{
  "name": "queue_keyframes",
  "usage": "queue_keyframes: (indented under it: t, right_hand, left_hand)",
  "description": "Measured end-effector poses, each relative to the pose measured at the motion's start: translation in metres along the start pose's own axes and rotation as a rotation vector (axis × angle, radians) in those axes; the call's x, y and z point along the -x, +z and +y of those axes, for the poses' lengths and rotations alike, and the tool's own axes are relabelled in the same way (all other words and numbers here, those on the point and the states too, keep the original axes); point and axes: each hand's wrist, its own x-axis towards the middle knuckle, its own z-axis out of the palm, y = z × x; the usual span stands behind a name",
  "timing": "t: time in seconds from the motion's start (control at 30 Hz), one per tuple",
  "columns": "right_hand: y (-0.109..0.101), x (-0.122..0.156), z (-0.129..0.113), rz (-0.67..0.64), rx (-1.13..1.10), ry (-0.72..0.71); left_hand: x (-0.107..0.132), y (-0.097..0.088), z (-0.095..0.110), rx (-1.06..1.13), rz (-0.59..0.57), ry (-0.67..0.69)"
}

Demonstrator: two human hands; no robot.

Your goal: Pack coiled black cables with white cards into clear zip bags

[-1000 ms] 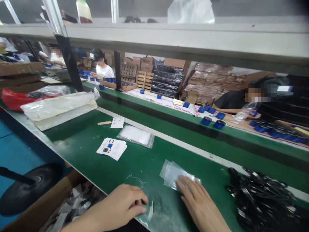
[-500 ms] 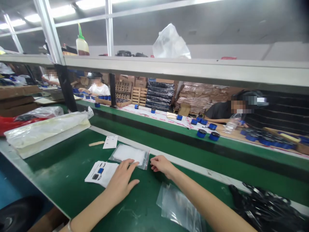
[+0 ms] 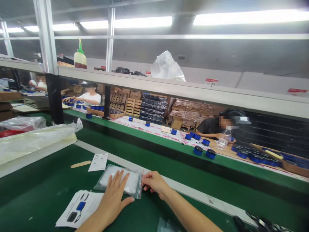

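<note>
A clear zip bag (image 3: 133,182) with something white inside lies on the green bench. Spread flat across its top is my left hand (image 3: 115,197), fingers apart and pressing on the plastic. At the red-lined zip edge on the right, my right hand (image 3: 154,184) has its fingertips pinched on the bag's corner. Printed leaflets (image 3: 80,206) with pictures of a device lie in a stack left of my left wrist, which partly covers them. A small printed card (image 3: 98,161) rests beyond the bag, beside a flat wooden stick (image 3: 81,164).
Clear empty bags (image 3: 166,225) and black cables (image 3: 258,222) lie at the near right. A long plastic-wrapped bundle (image 3: 38,145) occupies the left side. Beyond a raised green ledge, blue-and-black round parts (image 3: 198,150) stand near a co-worker (image 3: 210,125). A shelf (image 3: 154,85) spans above.
My right hand has come from just beside the bag to its zip edge and pinches it. My left hand has spread farther over the bag. The view has tilted up.
</note>
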Motion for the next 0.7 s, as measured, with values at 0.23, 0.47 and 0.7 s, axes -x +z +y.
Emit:
queue_keyframes:
  t: [0.23,0.47,0.7]
  right_hand:
    - [-0.002,-0.007,0.007,0.020,0.093,0.001]
    - [0.007,-0.016,0.015,0.106,0.188,-0.130]
    - [0.013,-0.021,-0.001,0.078,0.117,-0.057]
  left_hand:
    - [-0.001,0.012,-0.003,-0.069,0.031,0.028]
    - [-0.002,0.021,-0.006,-0.129,0.073,0.074]
    - [-0.003,0.028,-0.008,-0.145,0.152,0.102]
